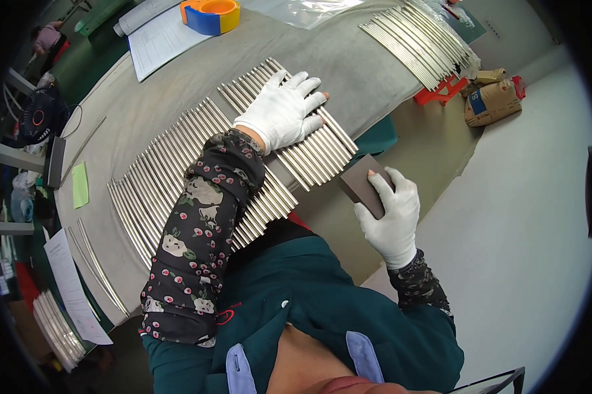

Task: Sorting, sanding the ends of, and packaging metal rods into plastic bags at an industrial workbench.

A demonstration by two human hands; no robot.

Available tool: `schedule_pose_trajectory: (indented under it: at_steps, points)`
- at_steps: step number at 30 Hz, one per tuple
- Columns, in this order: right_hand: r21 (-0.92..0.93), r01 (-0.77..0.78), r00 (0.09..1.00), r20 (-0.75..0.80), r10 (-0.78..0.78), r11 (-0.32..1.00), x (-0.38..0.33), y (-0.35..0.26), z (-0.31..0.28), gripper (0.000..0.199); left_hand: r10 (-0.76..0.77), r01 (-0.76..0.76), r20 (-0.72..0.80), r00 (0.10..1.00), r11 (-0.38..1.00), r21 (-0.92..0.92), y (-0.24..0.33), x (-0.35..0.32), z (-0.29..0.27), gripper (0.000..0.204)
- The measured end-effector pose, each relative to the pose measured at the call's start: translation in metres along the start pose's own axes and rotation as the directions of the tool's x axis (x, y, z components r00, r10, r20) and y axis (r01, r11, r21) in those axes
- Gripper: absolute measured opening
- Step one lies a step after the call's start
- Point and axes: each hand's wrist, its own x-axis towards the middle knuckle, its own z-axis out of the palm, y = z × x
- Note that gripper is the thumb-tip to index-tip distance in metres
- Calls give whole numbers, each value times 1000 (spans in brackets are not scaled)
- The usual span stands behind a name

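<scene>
My left hand [284, 110], in a white glove with bare fingertips, lies flat with fingers spread. Under it is a smaller group of shiny metal rods [316, 157], laid side by side near the table edge. My left forearm, in a dark flowered sleeve, crosses a larger row of similar metal rods [153, 174] and hides part of it. Off the table's near edge, my right hand [396, 220], gloved the same way, grips a brown rectangular block [363, 184] that looks like a sanding block. The block is close to the rod ends but apart from them.
More rods [417, 43] lie at the far right of the grey table [348, 79]. A tape roll in a blue and yellow holder [211, 16] rests by papers [161, 49]. At left are a green note [80, 185] and loose rods [99, 269]. A sack [493, 104] stands on the floor.
</scene>
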Motion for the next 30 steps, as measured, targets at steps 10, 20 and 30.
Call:
schedule_pose_trajectory:
  at_steps: [10,20,30]
  points:
    - [-50,-93,994,-70,90,994,7,10,-6,57,-22,21,-15,1000,1000,-22,2,-6,-1,48]
    - [-148,7,998,-54,-15,989,27,-11,2,59,-38,32,-64,997,996,-87,2,-7,0,47]
    - [-149,110,992,-38,-117,983,28,-8,-8,57,-37,32,-49,998,994,-108,-1,-6,2,45]
